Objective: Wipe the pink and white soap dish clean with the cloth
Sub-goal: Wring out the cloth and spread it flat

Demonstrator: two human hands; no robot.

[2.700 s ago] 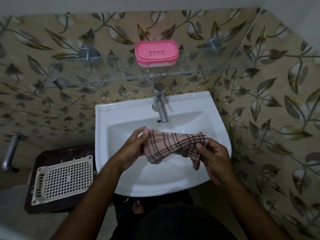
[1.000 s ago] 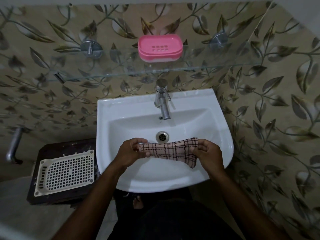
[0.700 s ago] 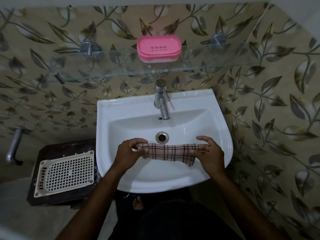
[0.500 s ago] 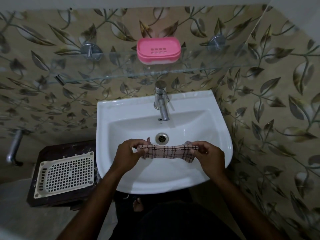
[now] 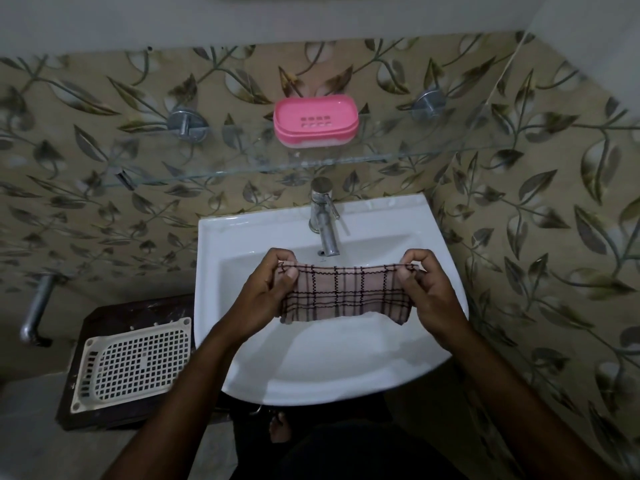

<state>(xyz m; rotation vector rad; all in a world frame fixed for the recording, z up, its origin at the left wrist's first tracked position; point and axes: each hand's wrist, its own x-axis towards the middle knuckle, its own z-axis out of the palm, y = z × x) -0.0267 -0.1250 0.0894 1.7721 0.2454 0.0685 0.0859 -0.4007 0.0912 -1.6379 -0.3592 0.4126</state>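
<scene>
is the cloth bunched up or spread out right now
Spread out. The cloth is stretched flat between the left hand and right hand, each pinching an upper corner, above the sink.

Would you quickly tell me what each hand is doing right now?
Left hand: closed, pinching the left end of the checked cloth.
Right hand: closed, pinching the cloth's right end.
</scene>
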